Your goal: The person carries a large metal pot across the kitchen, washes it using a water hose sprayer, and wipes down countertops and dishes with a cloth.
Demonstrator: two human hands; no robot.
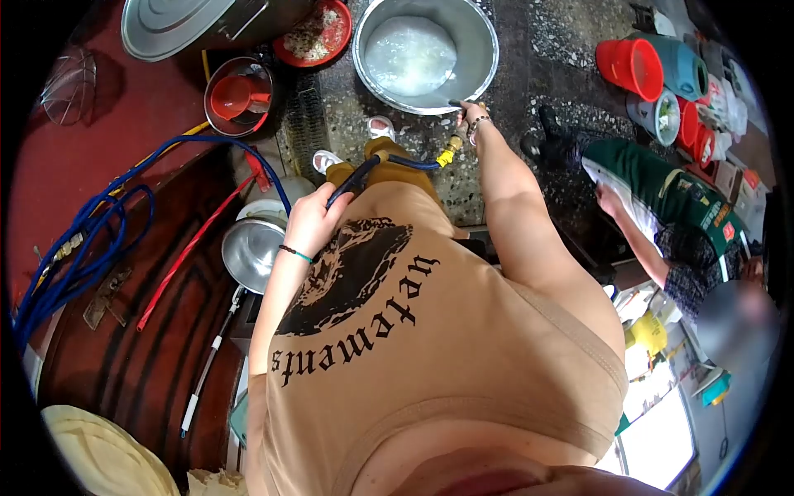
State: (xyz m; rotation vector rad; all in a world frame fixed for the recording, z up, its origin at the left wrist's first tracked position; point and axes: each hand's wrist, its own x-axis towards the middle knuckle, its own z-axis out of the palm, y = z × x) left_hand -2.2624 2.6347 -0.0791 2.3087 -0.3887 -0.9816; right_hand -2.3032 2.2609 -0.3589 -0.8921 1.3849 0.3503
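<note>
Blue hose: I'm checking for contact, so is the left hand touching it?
Touching. The head view shows the left hand closed around the blue hose, which emerges from its grip.

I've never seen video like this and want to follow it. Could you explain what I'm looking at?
There is no machine here: a person works with two bare hands. The single picture comes from a camera worn on their head, looking forward and down, so their own tan top fills much of the view. The wide lens bends the scene.

The left hand holds a blue hose. The right hand grips the hose's end fitting at the near rim of a large metal pot, which stands on a speckled floor.

Left of that pot are a red dish of pale scraps and a pan holding a red scoop. At the right is another person, wearing a green apron.
</note>
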